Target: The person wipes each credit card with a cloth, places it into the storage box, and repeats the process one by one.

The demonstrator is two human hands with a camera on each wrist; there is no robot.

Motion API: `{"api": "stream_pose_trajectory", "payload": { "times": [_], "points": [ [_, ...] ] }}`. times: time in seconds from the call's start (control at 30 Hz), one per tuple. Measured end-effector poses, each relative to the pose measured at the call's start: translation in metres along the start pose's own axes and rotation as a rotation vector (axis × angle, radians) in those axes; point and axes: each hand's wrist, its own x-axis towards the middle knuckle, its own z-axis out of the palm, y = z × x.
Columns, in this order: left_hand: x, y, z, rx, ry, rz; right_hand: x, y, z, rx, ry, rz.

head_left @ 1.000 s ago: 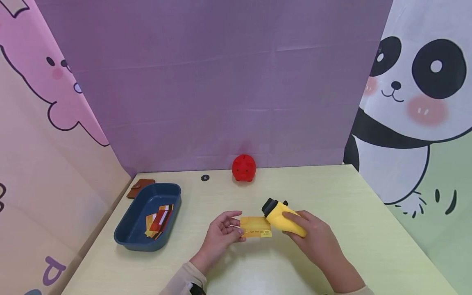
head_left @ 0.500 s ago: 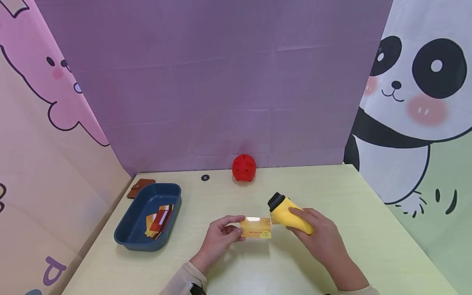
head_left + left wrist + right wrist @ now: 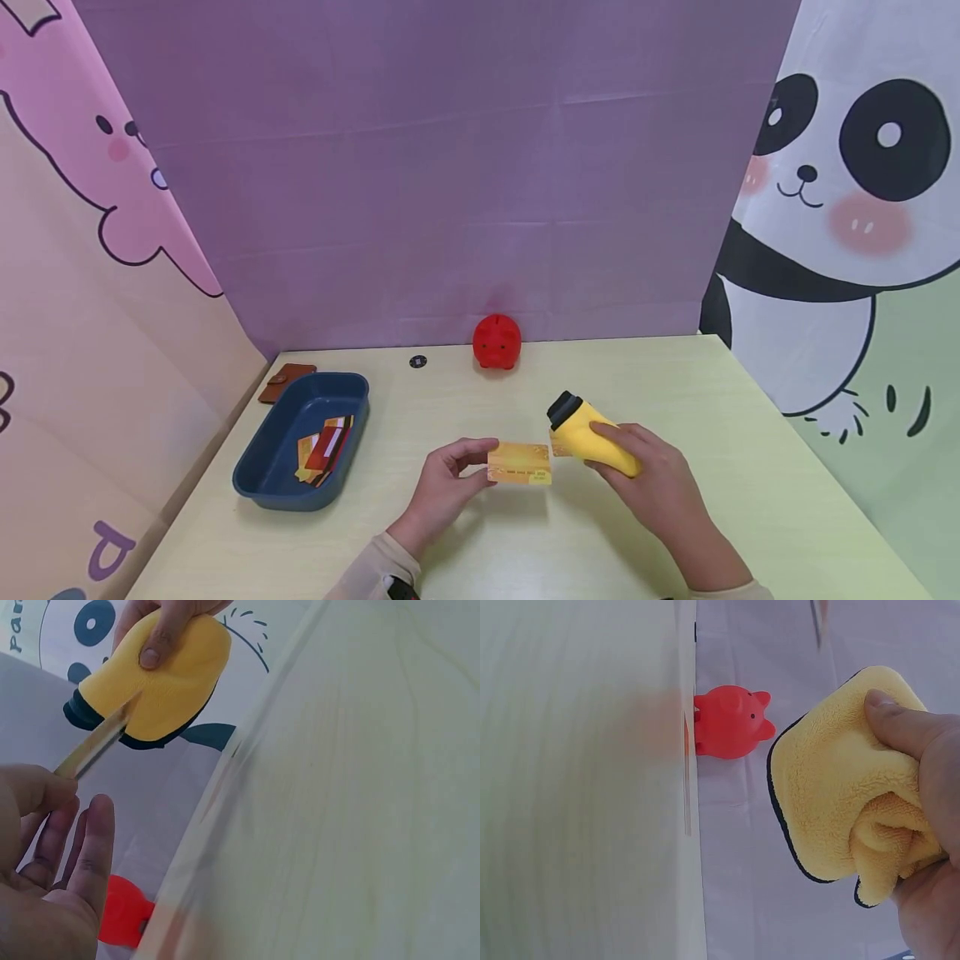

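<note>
My left hand (image 3: pixel 446 492) pinches a gold bank card (image 3: pixel 519 463) at its left edge, above the table. In the left wrist view the card (image 3: pixel 94 742) appears almost edge-on, its far end overlapping the cloth. My right hand (image 3: pixel 652 479) grips a bunched yellow cloth (image 3: pixel 588 437) with black edging, just right of the card. The thumb lies on top of the cloth (image 3: pixel 832 772) in the right wrist view, fluffy and folded. A small orange patterned strip (image 3: pixel 558 446) shows between card and cloth, mostly hidden by the cloth.
A blue bin (image 3: pixel 258 479) holding several red and gold cards (image 3: pixel 324 450) stands to the left. Behind it lies a brown wallet (image 3: pixel 285 382). A red piggy bank (image 3: pixel 497 342) and a small black disc (image 3: pixel 417 362) sit along the back edge of the pale table (image 3: pixel 750 500).
My right hand has moved a little right with the cloth, off the card's upper right corner. My left thumb, earlier on the card's front, no longer shows there.
</note>
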Motion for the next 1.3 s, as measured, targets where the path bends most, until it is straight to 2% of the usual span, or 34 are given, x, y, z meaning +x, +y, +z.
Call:
{"api": "stream_pose_trajectory", "payload": {
  "times": [0.2, 0.47, 0.73, 1.07, 1.3],
  "points": [
    [0.0, -0.001, 0.0001, -0.027, 0.016, 0.013, 0.0002, -0.0003, -0.0002, 0.003, 0.001, 0.003],
    [0.0013, -0.0058, 0.0001, -0.051, 0.036, 0.062, 0.0, -0.0004, -0.0007, -0.003, -0.002, 0.003],
    [0.0015, -0.0062, -0.0002, 0.007, 0.062, 0.041, -0.0002, 0.0005, -0.0001, 0.004, 0.004, -0.002],
    [-0.0006, -0.0038, 0.0003, -0.047, 0.013, 0.017, -0.0013, 0.001, 0.0014, 0.008, 0.004, -0.002],
    [-0.0004, -0.0033, 0.0005, -0.02, 0.042, -0.002, -0.0014, -0.0008, 0.001, 0.013, 0.003, -0.007]
  ]
}}
